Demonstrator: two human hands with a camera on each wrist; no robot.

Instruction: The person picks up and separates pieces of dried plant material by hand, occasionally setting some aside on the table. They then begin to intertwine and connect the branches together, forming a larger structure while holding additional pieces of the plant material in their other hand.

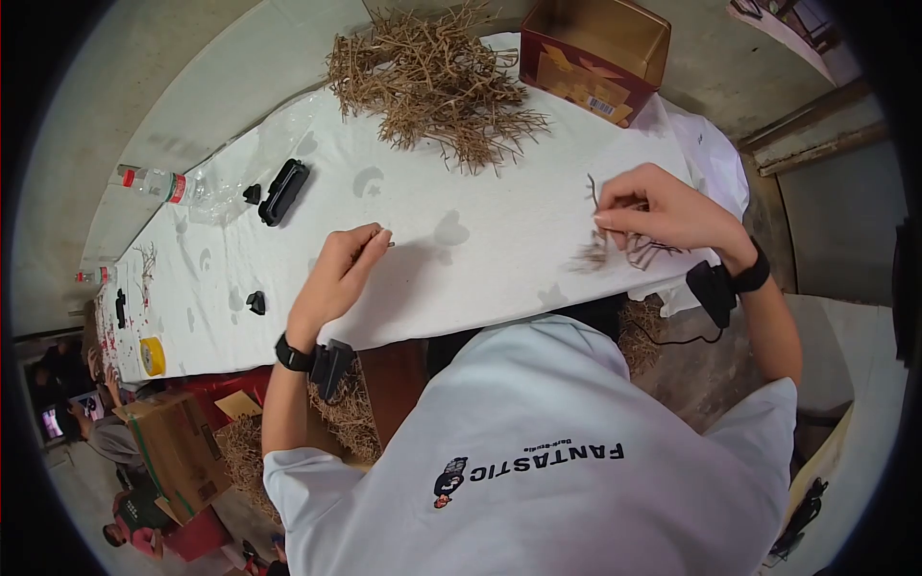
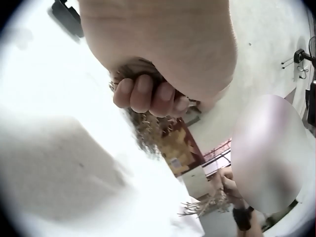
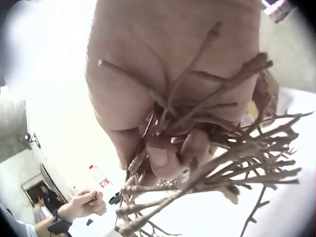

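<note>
My right hand [image 1: 663, 211] grips a small bunch of brown, branching dried twigs [image 3: 232, 168] over the right part of the white-covered table. Their forked ends fan out below the fingers in the right wrist view, and part of the bunch is blurred in the head view. Toward the middle of the table, my left hand [image 1: 344, 267] is curled, thumb against index finger. A short twig end [image 1: 391, 244] pokes out at its fingertips. The left wrist view shows the fingers [image 2: 143, 94] folded into the palm, hiding most of what they hold.
A large heap of twigs [image 1: 432, 86] lies at the table's far side, beside an open red-and-gold box [image 1: 567, 82]. To the left are a black case [image 1: 284, 192], small black pieces [image 1: 255, 302], a plastic bottle [image 1: 163, 183] and yellow tape [image 1: 152, 356]. More twigs [image 1: 346, 418] sit below the near edge.
</note>
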